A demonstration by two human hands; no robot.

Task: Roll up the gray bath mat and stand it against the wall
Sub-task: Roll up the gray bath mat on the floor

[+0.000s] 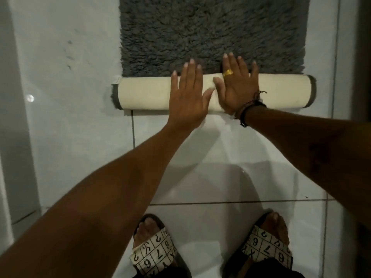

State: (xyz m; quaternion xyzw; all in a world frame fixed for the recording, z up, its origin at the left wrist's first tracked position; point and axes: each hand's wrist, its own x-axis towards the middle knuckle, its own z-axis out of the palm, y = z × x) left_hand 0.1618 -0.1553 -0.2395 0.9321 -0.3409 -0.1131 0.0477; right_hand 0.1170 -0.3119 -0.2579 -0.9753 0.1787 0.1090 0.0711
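The gray bath mat (212, 33) lies on the white tile floor (200, 177), its near end rolled into a cream tube. The left hand (187, 95) and right hand (235, 87) press flat and open on the roll, gripping nothing. Most is still unrolled; standing it up comes later.

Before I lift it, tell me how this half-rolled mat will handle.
The mat is probably floppy: its cream-backed roll dents under the flat left hand and right hand. Let go, it may unroll. The glossy tiles may let it slide.
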